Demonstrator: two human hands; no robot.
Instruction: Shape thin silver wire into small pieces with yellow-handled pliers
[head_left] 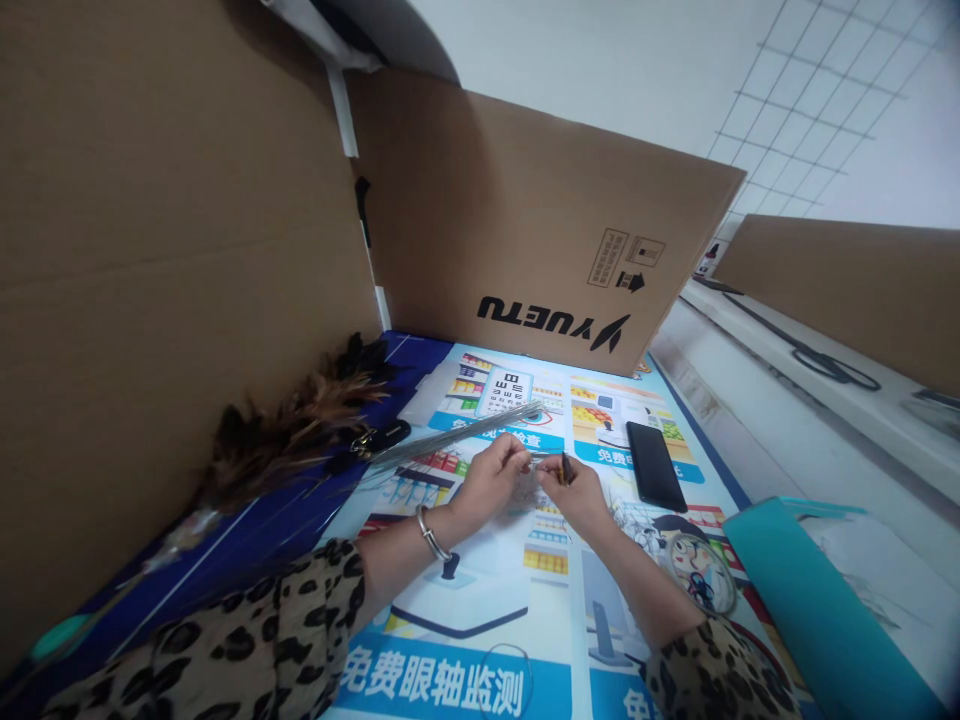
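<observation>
My left hand point(491, 482), with a metal bangle point(433, 534) at its wrist, is closed in a pinch on a thin wire point(541, 456). Facing it, my right hand point(579, 498) pinches at the wire's other side, with a slim dark piece point(567, 468) between its fingers; its exact kind is too small to make out. Fine pale strands hang below the fingertips, blurred. Just beyond my left hand lies a bundle of straight thin wires point(457, 434), slanting across the printed table cover point(480, 590).
A black phone point(655, 466) lies right of my hands, near a round clear dish point(701, 572) with small items. Brown feathers point(292, 430) and a black key fob point(390, 436) lie left. Cardboard panels point(540, 220) wall the left and back. A teal folder point(817, 610) sits at right.
</observation>
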